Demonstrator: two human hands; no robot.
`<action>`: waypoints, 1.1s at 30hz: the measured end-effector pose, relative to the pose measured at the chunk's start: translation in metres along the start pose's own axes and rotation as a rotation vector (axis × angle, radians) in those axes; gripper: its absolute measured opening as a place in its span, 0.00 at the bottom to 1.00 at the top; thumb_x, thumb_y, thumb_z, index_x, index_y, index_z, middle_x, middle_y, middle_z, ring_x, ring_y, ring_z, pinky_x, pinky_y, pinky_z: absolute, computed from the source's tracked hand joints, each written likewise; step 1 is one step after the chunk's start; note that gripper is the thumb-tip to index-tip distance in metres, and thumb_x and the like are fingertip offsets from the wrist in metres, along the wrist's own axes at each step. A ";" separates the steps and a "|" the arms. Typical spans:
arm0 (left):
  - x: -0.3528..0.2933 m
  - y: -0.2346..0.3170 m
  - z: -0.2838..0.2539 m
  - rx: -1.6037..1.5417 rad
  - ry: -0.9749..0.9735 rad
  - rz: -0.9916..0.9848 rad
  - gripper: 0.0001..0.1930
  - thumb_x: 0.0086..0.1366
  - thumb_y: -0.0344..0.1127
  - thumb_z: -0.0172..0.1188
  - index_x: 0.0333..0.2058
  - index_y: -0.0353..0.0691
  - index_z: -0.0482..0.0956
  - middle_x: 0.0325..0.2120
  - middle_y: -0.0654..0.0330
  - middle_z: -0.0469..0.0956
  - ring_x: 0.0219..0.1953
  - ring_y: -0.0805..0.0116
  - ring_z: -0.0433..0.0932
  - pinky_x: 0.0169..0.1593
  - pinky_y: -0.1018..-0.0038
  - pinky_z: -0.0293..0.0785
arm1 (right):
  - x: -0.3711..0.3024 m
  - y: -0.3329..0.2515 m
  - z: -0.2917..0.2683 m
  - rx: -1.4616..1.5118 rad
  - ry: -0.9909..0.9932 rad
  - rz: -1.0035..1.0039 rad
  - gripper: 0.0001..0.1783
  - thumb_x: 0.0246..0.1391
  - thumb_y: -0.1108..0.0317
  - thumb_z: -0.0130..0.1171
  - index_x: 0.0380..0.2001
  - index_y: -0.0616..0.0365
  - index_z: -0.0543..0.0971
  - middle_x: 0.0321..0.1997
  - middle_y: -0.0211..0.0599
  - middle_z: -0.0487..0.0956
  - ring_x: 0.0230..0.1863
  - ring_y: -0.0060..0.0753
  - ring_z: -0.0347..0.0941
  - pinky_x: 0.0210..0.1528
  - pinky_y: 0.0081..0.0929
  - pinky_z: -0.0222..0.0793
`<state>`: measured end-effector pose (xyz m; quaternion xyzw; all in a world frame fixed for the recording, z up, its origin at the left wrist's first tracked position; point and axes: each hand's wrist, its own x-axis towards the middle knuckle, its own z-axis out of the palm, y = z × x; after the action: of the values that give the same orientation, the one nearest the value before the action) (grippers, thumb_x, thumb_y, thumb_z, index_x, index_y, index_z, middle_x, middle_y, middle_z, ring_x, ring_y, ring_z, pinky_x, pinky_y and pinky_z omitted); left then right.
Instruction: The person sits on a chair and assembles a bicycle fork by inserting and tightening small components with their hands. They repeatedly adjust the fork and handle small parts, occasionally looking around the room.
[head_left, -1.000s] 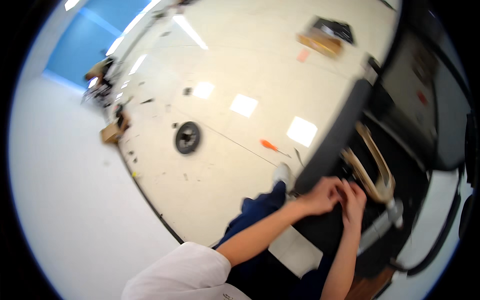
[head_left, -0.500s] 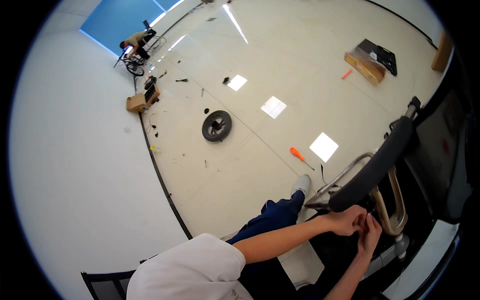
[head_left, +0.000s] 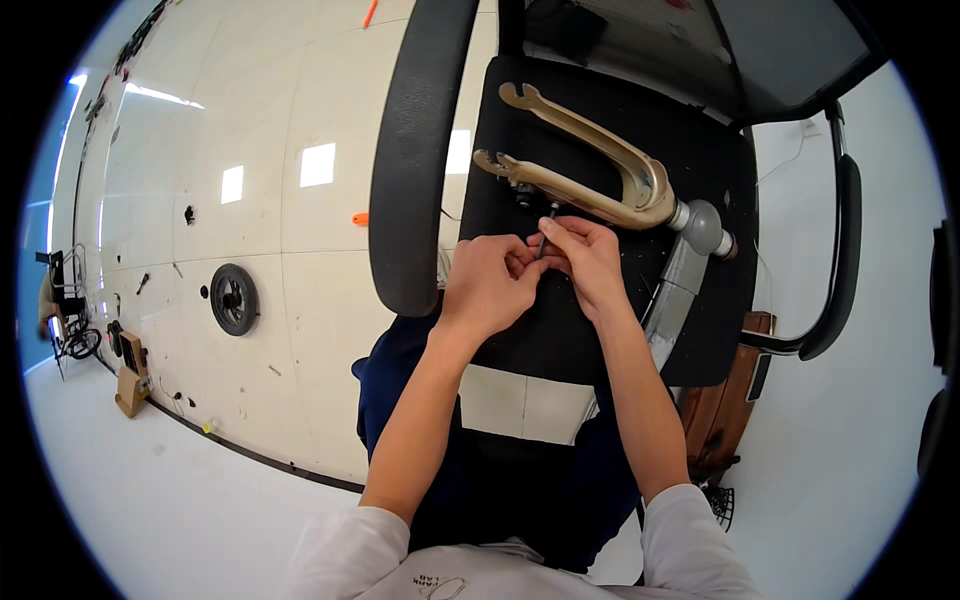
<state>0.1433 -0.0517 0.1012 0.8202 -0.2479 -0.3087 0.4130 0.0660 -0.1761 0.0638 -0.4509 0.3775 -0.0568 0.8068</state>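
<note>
Both of my hands meet over the black seat of an office chair. A thin, dark, bolt-like rod with a lighter tip stands between my fingertips. My left hand pinches around its lower end, its fingertips partly hidden. The thumb and fingers of my right hand close on the rod from the other side. Just beyond my fingers lies a gold-coloured bicycle fork, its two prongs pointing left. A small black part sits by its nearer prong. A grey clamp-like piece surrounds the fork's stem.
Black armrests flank the seat, the left one close to my left hand. On the floor to the left lie a small wheel and an orange screwdriver handle. A cardboard box stands by the wall. At far left is a bicycle.
My view has swung right and down onto the chair seat, so the whole fork now shows. My hands remain together, and the rod between them has become visible.
</note>
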 end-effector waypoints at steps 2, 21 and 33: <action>-0.003 0.003 0.001 -0.014 0.027 0.004 0.08 0.52 0.32 0.66 0.24 0.31 0.79 0.17 0.55 0.78 0.19 0.69 0.77 0.28 0.77 0.73 | -0.001 -0.003 0.000 0.089 -0.085 0.045 0.13 0.57 0.67 0.57 0.38 0.70 0.77 0.35 0.45 0.81 0.33 0.29 0.79 0.36 0.20 0.75; 0.003 -0.003 0.000 -0.010 -0.005 0.022 0.09 0.53 0.32 0.66 0.27 0.30 0.81 0.16 0.59 0.79 0.19 0.77 0.76 0.27 0.82 0.72 | 0.004 0.007 0.003 0.043 0.044 0.017 0.14 0.51 0.67 0.65 0.35 0.70 0.78 0.31 0.45 0.81 0.29 0.29 0.79 0.31 0.19 0.75; 0.005 -0.013 0.002 -0.425 -0.183 -0.137 0.09 0.63 0.29 0.56 0.34 0.28 0.80 0.20 0.60 0.79 0.21 0.76 0.77 0.26 0.82 0.71 | 0.005 -0.001 -0.012 0.168 -0.235 0.092 0.16 0.61 0.66 0.49 0.45 0.69 0.74 0.43 0.49 0.79 0.42 0.34 0.78 0.45 0.26 0.75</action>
<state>0.1476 -0.0486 0.0879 0.6984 -0.1577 -0.4542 0.5302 0.0618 -0.1876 0.0581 -0.3676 0.2948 0.0018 0.8820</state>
